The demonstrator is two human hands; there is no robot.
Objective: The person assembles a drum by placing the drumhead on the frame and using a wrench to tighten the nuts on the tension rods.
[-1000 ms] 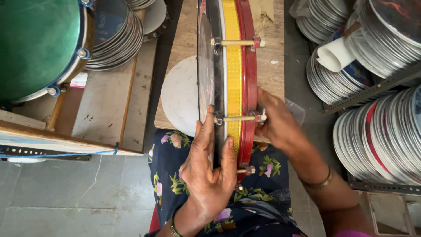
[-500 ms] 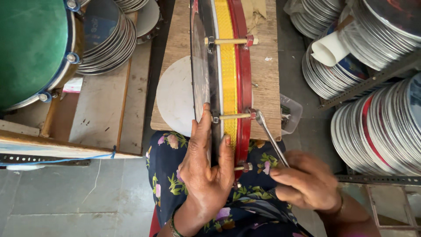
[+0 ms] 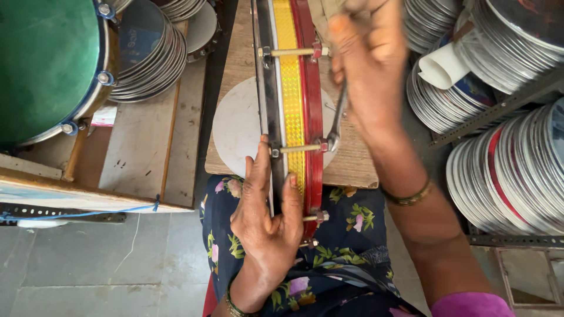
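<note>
A shallow drum [image 3: 292, 94] with a shiny yellow shell, a red hoop and a black hoop stands on edge over a wooden board [image 3: 242, 56], its lower part against my lap. My left hand [image 3: 267, 220] grips the drum's near edge, thumb on the black hoop and fingers over the yellow shell. My right hand [image 3: 371, 70] is raised over the red hoop and holds a metal spanner [image 3: 336, 120]. The spanner's jaw sits on the nut of a brass tension rod [image 3: 299, 148] on the red side.
A round white disc [image 3: 235, 126] lies on the board under the drum. A large green drum [image 3: 50, 64] sits at the left beside stacked metal rings [image 3: 147, 56]. Racks of stacked round drum frames [image 3: 511, 164] fill the right side. Grey floor tiles lie below left.
My right hand has swung up from my lap to above the drum, bringing the spanner's jaw onto the tension rod's nut. My left hand has kept its grip on the drum.
</note>
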